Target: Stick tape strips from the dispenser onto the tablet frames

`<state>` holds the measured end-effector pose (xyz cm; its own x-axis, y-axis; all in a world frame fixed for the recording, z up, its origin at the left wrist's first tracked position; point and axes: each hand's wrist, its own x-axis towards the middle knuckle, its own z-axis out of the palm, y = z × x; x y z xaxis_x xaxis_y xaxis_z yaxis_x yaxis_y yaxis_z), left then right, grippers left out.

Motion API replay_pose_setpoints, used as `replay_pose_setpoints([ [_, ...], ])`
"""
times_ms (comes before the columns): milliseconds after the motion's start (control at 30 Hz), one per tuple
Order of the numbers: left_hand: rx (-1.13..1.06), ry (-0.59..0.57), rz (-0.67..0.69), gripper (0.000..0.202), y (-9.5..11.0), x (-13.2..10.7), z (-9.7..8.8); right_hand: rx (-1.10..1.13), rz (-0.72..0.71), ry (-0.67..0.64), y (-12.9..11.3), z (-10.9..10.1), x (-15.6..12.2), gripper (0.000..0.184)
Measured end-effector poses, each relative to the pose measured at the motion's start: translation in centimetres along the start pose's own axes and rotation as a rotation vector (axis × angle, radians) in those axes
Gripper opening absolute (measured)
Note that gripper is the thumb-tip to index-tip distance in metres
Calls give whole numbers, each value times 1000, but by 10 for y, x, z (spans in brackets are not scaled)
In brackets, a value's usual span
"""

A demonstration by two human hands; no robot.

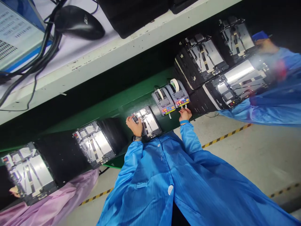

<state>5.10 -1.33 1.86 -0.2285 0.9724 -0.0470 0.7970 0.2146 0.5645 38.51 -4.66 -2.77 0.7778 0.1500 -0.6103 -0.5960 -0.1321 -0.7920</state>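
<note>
Fingers (129,120) curl (any grip unclear), left hand (135,126) on an opened device (151,121), right hand (184,115) beside a tape dispenser (178,95).

Can read "ac", rest unclear, on mouse (78,23) well beyond left hand (135,126). Can't make out red digits (165,110) on tape dispensers (180,93) just beyond right hand (185,115), nor print on farther-off box (14,31).

Black shade lay under the white shelf (127,47). A silver battery (241,72) on the right had white glare. A co-worker's blue sleeve (285,83) was smeary. Red lights (180,102) glowed on the tape dispensers (178,94). The pale floor (244,150) looked bright. Things near the edges looked stretched.
</note>
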Motion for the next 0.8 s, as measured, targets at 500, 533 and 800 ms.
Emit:
replay_pose_setpoints([
  [500,169,-370,206,62,60,34,29,-731,-596,-763,-23,-16,-153,39],
  [533,171,-393,204,61,59,35,26,-800,-671,-858,-23,0,-155,40],
  [800,187,-496,163,51,53,58,20,-1430,-1183,-1288,-16,125,-144,75],
])
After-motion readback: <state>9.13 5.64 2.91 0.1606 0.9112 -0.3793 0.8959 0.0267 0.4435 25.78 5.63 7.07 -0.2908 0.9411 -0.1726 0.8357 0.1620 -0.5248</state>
